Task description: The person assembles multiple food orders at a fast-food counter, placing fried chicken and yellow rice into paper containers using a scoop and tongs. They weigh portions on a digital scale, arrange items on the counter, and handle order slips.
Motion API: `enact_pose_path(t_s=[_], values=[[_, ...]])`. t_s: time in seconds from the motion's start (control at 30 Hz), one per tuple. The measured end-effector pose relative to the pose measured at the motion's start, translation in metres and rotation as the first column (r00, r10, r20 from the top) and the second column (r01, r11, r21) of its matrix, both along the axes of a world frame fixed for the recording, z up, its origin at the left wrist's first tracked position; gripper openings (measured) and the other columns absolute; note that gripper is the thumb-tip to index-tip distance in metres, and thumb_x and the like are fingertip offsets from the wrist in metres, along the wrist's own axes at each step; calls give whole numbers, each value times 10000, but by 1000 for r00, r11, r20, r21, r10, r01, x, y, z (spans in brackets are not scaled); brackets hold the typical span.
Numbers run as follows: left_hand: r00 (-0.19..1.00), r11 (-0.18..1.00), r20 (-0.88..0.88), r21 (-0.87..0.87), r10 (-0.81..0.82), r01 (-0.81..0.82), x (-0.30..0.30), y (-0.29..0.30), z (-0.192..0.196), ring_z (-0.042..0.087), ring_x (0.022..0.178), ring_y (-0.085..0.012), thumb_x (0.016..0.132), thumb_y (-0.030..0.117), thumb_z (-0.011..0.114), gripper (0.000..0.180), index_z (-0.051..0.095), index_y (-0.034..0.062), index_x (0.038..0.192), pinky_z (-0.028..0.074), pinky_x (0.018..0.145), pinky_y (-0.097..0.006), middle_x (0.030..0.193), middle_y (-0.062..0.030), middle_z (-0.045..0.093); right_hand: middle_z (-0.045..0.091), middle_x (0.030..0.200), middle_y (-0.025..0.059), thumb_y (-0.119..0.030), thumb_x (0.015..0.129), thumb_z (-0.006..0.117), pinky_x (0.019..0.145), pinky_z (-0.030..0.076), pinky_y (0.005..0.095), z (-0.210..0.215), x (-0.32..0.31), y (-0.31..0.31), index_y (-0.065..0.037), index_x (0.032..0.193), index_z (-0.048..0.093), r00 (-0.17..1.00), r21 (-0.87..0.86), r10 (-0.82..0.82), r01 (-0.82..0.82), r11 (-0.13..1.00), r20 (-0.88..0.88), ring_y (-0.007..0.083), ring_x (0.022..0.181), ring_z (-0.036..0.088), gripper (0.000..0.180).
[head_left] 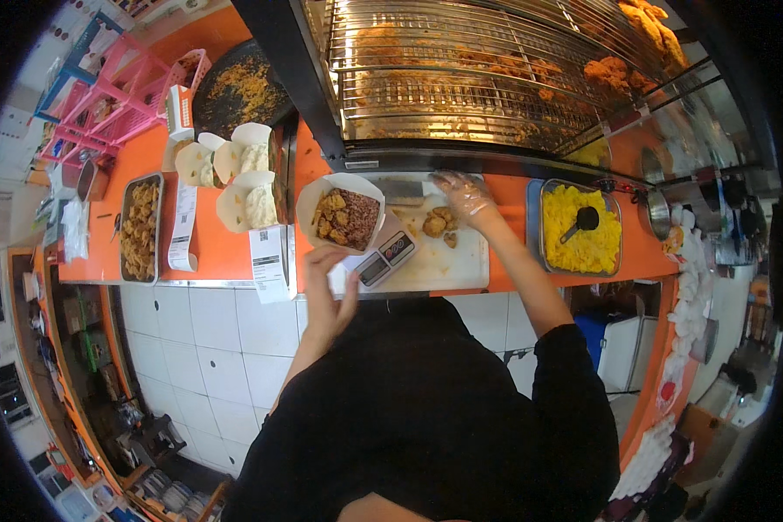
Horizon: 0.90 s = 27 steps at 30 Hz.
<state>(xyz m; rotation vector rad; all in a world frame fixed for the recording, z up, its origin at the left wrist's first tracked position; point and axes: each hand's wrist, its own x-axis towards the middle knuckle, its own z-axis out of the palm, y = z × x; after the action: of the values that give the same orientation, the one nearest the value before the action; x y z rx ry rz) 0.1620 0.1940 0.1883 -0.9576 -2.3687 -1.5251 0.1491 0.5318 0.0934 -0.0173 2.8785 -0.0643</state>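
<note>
A white paper box [307,203] with dark reddish rice and chopped chicken stands by a small digital scale [381,264], partly covering it. My bare left hand [325,285] has its fingertips against the box's near edge, the thumb spread apart from the fingers. My right hand [465,197], in a clear plastic glove, lies over the handle end of a cleaver [404,190] at the far side of the white cutting board [461,270]. The handle is mostly hidden under that hand. Chopped chicken pieces [441,224] lie on the board just nearer to me.
A heated display case [461,161] borders the counter ahead. At right is a yellow-food tray [580,228] holding a black scoop. Left of me are filled paper boxes [250,196], receipts [270,261], a tray of browned pieces [141,228], a black pan [239,87] and pink baskets [122,96].
</note>
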Motion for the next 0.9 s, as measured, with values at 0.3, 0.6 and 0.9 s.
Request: enact_pose_path(t_s=[0.3,0.6,0.9], values=[[985,988,72,29,-156,154,11,66,-8,547,977,-334,852,-13,626,256,568,17,1100,457,844,-399,1059,-174,551,418,1449,122,-84,864,565,884,547,485,73,24,1,-288,1441,387,967,-2,-138,141,990,213,342,1193,574,637],[951,955,-110,42,-287,293,-7,121,-9,568,948,-331,804,-41,629,249,590,19,1043,484,789,-398,1003,-143,572,622,1118,152,-245,883,583,767,547,516,64,164,-39,-233,1364,458,906,-246,-381,418,875,185,377,898,669,498],[795,794,-108,-219,-597,567,10,211,-88,581,1046,-312,871,170,608,174,620,48,995,486,900,-396,1048,-125,595,674,864,214,-291,892,576,667,542,518,-9,175,-55,-135,1106,629,829,-242,-515,557,794,218,391,792,680,270]])
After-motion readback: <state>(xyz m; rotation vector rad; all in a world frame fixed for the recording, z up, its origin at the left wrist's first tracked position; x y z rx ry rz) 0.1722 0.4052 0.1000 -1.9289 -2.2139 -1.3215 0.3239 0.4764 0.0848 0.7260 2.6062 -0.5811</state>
